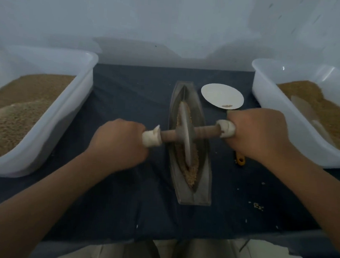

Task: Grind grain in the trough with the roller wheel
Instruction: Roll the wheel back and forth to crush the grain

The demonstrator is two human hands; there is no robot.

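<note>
Grips both handles of the roller wheel [186,134]: left hand [117,143] curled tight round one, right hand [259,135] round the other; keeps the wheel upright in the middle of one long trough [203,119], on crushed grain [191,173]; two white tubs, left tub [70,109] and right tub [270,115], each holding brown grain; one white plate [221,95] just beside the trough.

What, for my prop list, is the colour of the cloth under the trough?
Plain dark blue cloth; head view.

Left tub [69,111], right tub [270,115], white plate [220,94]
</note>
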